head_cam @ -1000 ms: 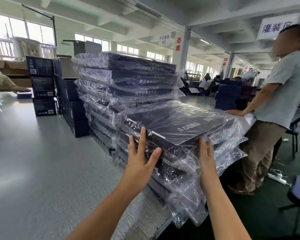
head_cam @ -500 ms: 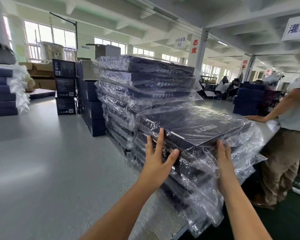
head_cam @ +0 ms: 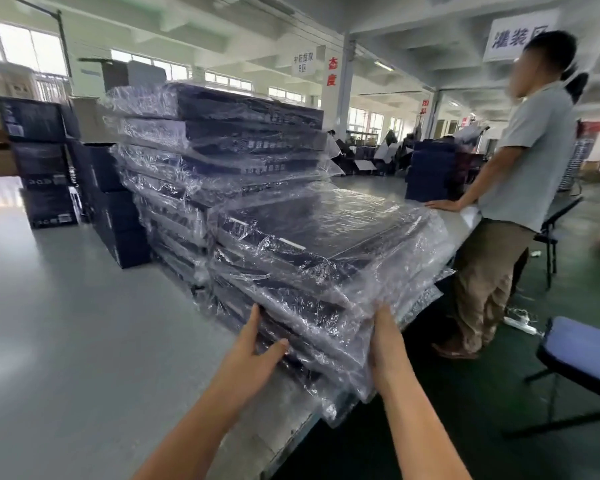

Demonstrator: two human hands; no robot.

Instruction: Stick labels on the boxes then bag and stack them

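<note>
While the left hand [head_cam: 257, 344] presses flat on its left side and the right hand [head_cam: 383, 341] on its near corner, fingers straight and clasping nothing, the near stack of flat dark-blue boxes in clear plastic bags [head_cam: 312, 244] sits at the edge of the grey table [head_cam: 66, 341], just in front of a taller bagged stack [head_cam: 222, 133].

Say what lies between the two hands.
In the head view, the near corner of the lower stack of bagged boxes fills the gap between left hand and right hand, both touching it.

Print [head_cam: 257, 144] on the bagged boxes [head_cam: 326, 230] is too blurred to read.
</note>
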